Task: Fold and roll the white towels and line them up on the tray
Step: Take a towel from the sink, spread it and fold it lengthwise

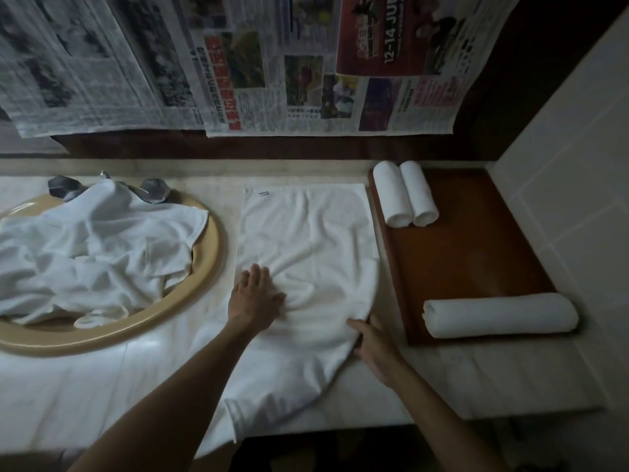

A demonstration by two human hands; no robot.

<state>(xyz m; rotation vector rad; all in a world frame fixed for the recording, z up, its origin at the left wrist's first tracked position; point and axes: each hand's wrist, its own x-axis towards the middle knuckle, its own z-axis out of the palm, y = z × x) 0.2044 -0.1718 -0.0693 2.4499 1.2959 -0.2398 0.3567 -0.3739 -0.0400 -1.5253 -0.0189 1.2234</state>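
While the left hand (256, 294) lies flat with fingers spread on the white towel (306, 267), the right hand (372, 345) pinches that towel's right edge, thumb on top, close to the tray's left rim. The towel is spread on the counter (102, 386) between the basin and the tray, its near end hanging over the counter's front edge. Bare counter shows at the front left corner. The wooden tray (469, 253) sits at the right end against the tiled wall (571, 165), holding two rolled towels (405, 194) side by side at its far left corner and a longer rolled towel (500, 315) across its near edge. The basin (200, 284) holds a heap of unfolded towels (95, 247), which partly hides the tap (102, 185). Newspaper sheets (272, 63) hang behind.
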